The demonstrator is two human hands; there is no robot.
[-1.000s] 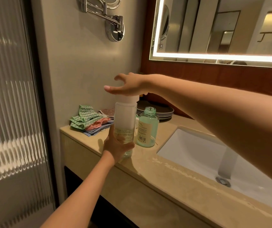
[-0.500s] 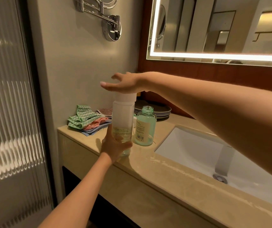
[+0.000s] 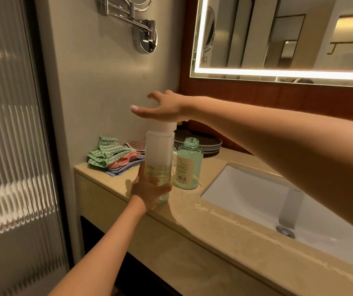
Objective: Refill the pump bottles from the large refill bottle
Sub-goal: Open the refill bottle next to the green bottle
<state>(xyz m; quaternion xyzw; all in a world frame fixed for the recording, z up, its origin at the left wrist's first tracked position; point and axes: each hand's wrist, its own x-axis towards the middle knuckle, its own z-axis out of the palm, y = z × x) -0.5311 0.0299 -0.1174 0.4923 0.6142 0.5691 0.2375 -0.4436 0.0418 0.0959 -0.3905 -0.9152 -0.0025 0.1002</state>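
A tall frosted white bottle (image 3: 159, 150) with a white cap stands upright on the beige countertop (image 3: 192, 214), with a little pale liquid at its bottom. My left hand (image 3: 147, 190) grips its lower part. My right hand (image 3: 160, 107) lies flat on the cap, palm down, fingers spread. Just right of the tall bottle stands a smaller green bottle (image 3: 189, 165) with its neck uncapped and a label with a barcode. The two bottles are close together; I cannot tell whether they touch.
Folded green, pink and blue cloths (image 3: 113, 155) lie at the counter's back left. Dark stacked plates (image 3: 205, 143) sit behind the bottles. A white sink (image 3: 246, 189) with a drain is to the right. A wall-mounted chrome mirror arm (image 3: 143, 33) and a lit mirror (image 3: 278, 39) hang above.
Both hands stay on the tall bottle. My right hand's fingers have lifted and spread a little over the cap; the view shifts slightly.
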